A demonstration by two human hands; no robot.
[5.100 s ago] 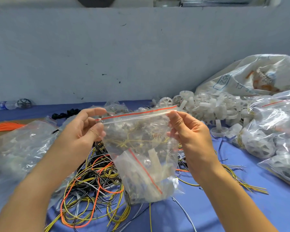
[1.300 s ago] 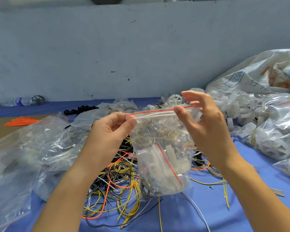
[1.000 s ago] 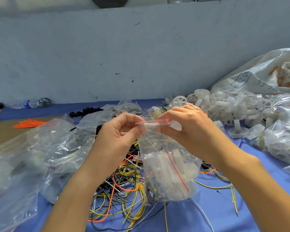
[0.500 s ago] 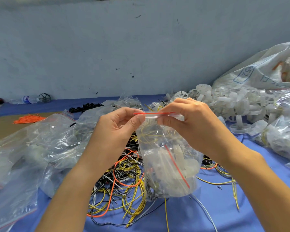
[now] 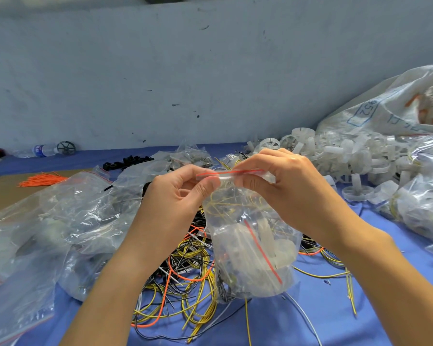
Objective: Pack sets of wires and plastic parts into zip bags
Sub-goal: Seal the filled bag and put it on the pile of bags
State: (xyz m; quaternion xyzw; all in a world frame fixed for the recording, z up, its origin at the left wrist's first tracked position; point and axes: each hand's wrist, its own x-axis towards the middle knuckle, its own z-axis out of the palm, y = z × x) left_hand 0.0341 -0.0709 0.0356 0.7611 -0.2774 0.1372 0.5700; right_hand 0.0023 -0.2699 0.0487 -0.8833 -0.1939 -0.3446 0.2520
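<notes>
**As the hands close in, the zip bag's mouth is pressed shut**

Where a second ago the left hand and right hand held the top of the zip bag stretched wide between them, they now sit almost knuckle to knuckle at the middle of its red-lined strip. On both hands the fingers are narrow, thumb against forefinger, pinching that strip. Only a short length of it shows between the two thumbs.

The bag hangs from this grip above the blue table, its bottom down among the loose wires. Whether it rests on them I cannot tell. Through the clear plastic, yellow wires show near the top and white plastic parts lower down. A second red line slants across them, likely a smaller bag inside.

The set is already in, so the work has passed from filling to sealing. The wide hold has given way to a press along the strip, and the closure looks nearly done. It is not clear that the strip has locked along its whole length, since the right hand covers its far end.

Filled bags lie heaped at the left. The pile of white wheels behind suggests many sets remain.
</notes>
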